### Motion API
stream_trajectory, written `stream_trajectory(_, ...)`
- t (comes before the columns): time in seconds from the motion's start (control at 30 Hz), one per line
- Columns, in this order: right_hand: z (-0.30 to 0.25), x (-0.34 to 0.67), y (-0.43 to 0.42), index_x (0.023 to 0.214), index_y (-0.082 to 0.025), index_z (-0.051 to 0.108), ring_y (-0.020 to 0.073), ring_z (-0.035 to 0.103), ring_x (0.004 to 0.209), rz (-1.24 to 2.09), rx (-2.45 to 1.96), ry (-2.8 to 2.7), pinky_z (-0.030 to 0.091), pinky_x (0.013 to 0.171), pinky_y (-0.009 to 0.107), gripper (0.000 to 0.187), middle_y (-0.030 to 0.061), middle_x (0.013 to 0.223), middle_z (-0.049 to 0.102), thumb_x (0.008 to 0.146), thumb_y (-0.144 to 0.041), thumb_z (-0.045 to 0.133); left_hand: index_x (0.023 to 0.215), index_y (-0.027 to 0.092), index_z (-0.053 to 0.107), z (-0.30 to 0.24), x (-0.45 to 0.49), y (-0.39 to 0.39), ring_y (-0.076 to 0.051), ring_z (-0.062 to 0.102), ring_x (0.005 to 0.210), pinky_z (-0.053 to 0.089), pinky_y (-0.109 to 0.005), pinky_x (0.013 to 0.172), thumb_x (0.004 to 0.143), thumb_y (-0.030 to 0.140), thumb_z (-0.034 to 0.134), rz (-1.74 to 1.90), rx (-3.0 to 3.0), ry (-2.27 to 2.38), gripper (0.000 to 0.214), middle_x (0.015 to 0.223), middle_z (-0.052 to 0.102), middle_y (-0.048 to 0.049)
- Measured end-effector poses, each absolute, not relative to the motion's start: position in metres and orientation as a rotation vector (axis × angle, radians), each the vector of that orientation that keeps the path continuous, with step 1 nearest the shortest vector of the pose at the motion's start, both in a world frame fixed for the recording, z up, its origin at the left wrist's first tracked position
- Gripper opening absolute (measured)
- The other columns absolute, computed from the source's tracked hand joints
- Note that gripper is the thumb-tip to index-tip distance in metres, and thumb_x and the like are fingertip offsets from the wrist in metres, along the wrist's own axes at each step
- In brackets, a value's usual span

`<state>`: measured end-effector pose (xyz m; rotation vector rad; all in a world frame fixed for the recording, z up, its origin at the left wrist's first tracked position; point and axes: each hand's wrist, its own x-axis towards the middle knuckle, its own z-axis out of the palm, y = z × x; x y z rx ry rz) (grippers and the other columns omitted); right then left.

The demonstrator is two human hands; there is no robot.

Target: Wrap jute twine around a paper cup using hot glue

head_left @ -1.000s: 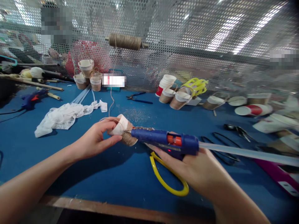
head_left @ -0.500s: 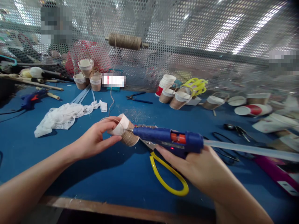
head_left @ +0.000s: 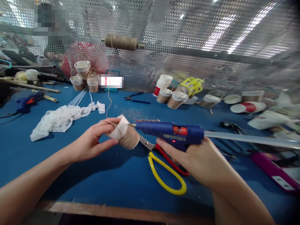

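Note:
My left hand (head_left: 97, 140) is closed around the rim of a white paper cup (head_left: 128, 136), tilted on its side, with brown twine wound round its lower part. A strand of twine (head_left: 109, 103) runs up from it toward a spool. In my right hand (head_left: 197, 159) is a blue hot glue gun (head_left: 161, 131) with a red light on and a clear glue stick sticking out the back. Its metal nozzle is at the cup's side, by the edge of the twine. Under the gun lie scissors (head_left: 167, 184) with one yellow and one red handle, their tips hidden behind the cup.
The twine spool (head_left: 120, 42) hangs on the perforated metal screen. White lace (head_left: 58, 118) and a second glue gun (head_left: 29, 101) lie left. Pliers (head_left: 138, 99), twine-covered small buckets (head_left: 177, 99) and paper cups (head_left: 248, 107) stand or lie behind. A purple power strip (head_left: 272, 172) is at right.
The glue gun's nozzle has drawn up slightly along the cup, and the cup has turned a little, showing more wound twine. The red scissor handle now shows. The whole view has shifted slightly.

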<state>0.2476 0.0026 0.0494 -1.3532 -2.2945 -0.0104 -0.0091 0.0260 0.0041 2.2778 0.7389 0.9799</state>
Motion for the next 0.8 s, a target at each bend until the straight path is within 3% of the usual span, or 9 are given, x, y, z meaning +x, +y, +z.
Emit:
stream_trajectory(0.13,0.056,0.238,0.001,0.053,-0.023,0.061,0.0141,0.049,0.036,0.162,-1.44,-2.302,0.041,0.038,0.025,0.032,-0.0003,0.039,0.053,0.079,-0.028,0.043,0.08,0.015,0.055,0.005,-0.01,0.025,-0.02,0.044,0.117,0.039,-0.031,0.096,0.081,0.012,0.052,0.971,2.282,0.746,0.004,0.102,0.06,-0.011)
stream_trajectory(0.27,0.06,0.232,0.0,0.061,-0.022,0.061,0.015,0.055,0.042,0.274,-1.436,-2.26,0.046,0.044,0.025,0.024,-0.0008,0.044,0.058,0.078,-0.023,0.045,0.08,0.014,0.055,0.004,-0.012,0.025,-0.02,0.044,0.116,0.038,-0.031,0.096,0.082,0.013,0.052,0.963,2.285,0.749,0.004,0.104,0.06,-0.0118)
stream_trajectory(0.4,0.061,0.233,0.001,0.065,-0.023,0.062,0.0152,0.056,0.044,0.218,-1.446,-2.237,0.045,0.043,0.025,0.023,-0.0005,0.048,0.06,0.079,-0.025,0.044,0.08,0.013,0.055,0.004,-0.013,0.024,-0.02,0.045,0.116,0.038,-0.032,0.097,0.082,0.014,0.052,0.954,2.283,0.759,0.004,0.112,0.057,-0.0133)
stream_trajectory(0.57,0.056,0.241,0.002,0.066,-0.024,0.063,0.017,0.057,0.047,0.066,-1.353,-2.399,0.047,0.049,0.028,0.026,0.0003,0.05,0.06,0.079,-0.029,0.042,0.079,0.015,0.055,0.005,-0.012,0.023,-0.022,0.045,0.116,0.04,-0.034,0.095,0.081,0.014,0.052,0.954,2.27,0.757,0.004,0.103,0.061,-0.0112)
stream_trajectory(0.73,0.048,0.24,-0.001,0.06,-0.025,0.063,0.0165,0.054,0.041,0.065,-1.414,-2.284,0.046,0.043,0.028,0.035,0.0005,0.046,0.059,0.083,-0.031,0.037,0.08,0.016,0.054,0.005,-0.009,0.026,-0.021,0.046,0.114,0.04,-0.034,0.095,0.082,0.017,0.053,0.96,2.204,0.797,0.003,0.107,0.06,-0.0113)
stream_trajectory(0.8,0.046,0.24,-0.002,0.062,-0.026,0.065,0.0175,0.057,0.046,0.043,-1.399,-2.25,0.048,0.047,0.029,0.03,0.0005,0.052,0.062,0.08,-0.034,0.042,0.079,0.016,0.054,0.004,-0.009,0.027,-0.022,0.047,0.113,0.039,-0.035,0.095,0.082,0.018,0.053,0.967,2.177,0.828,0.004,0.109,0.059,-0.0118)
